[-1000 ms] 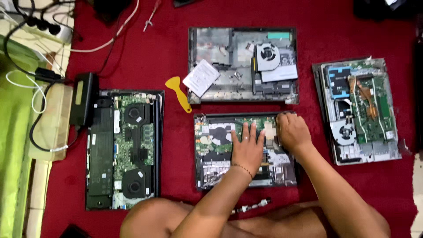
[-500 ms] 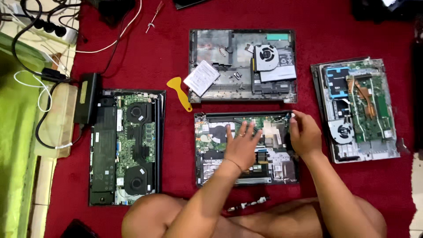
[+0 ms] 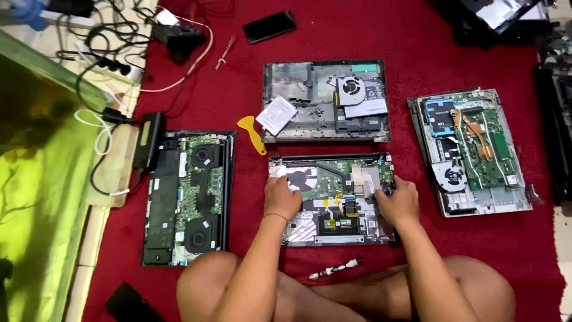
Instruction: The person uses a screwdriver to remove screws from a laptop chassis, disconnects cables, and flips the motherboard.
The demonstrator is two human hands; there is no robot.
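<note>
Centre laptop [image 3: 333,200] back cover off, board exposed — still in chassis. Left hand [image 3: 281,198] and right hand [image 3: 398,201] lay flat on it, fingers apart, gripping nothing.

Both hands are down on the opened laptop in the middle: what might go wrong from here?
1. The left hand and right hand press directly on the opened laptop's bare board; static or pressure may harm parts.
2. The small white-tipped tool lies loose by the legs and may get knocked or lost in the red cloth.
</note>
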